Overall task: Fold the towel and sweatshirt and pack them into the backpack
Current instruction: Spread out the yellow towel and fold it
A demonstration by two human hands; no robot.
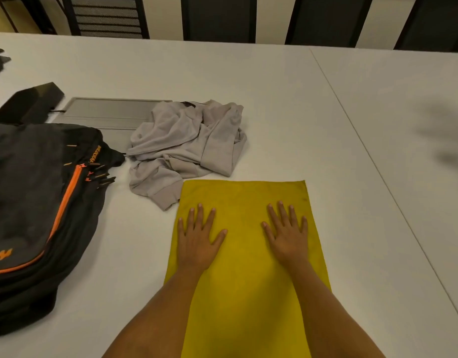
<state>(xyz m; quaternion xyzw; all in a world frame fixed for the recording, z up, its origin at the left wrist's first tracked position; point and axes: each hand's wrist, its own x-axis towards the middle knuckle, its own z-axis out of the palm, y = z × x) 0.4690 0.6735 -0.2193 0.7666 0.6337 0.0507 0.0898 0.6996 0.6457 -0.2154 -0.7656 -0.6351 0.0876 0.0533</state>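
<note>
White tabletop [274, 99] bears our flat yellow cloth towel [248, 267], long axis running away from us; our left hand [197, 244] and right hand [290, 241] press it, fingers spread.

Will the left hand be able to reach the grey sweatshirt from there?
Probably yes. The left hand lies flat on the yellow towel, and the grey sweatshirt sits just ahead of it with nothing between.

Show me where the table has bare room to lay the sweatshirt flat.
Widest bare table lies right of the towel and sweatshirt. Another strip runs behind the sweatshirt to the far edge. Left is crowded: backpack, grey panel.
</note>
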